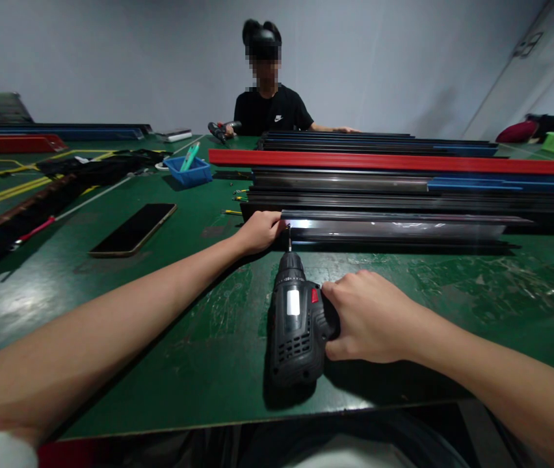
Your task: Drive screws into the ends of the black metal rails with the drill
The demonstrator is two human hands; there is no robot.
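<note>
Two hands are working at the desk (199,383). The right hand (367,318) is closed around the handle of a black cordless drill (294,331), which lies on its side, low over the desk in front of the person. The left hand (259,233) has its fingers curled at the left end of a long metal profile (379,229); the thumb is on this end, but some fingers are hidden. The bit (289,238) of the drill points at the profile, just beside the left thumb; whether it already touches the metal, I cannot tell.

In my judgement, the drill is rather heavy, rigid, and may twist in the hand, so it is best taken by the full handle, with a finger near the trigger. The profile seems light for its length and stiff, with a smooth, shiny face which may slip and scratch easily. It should be held by its edges near the end, with the fingertips away from the bit.

Behind it lie more dark profiles (345,198) and one red profile (355,158). A smartphone (134,229) lies to the left.
</note>
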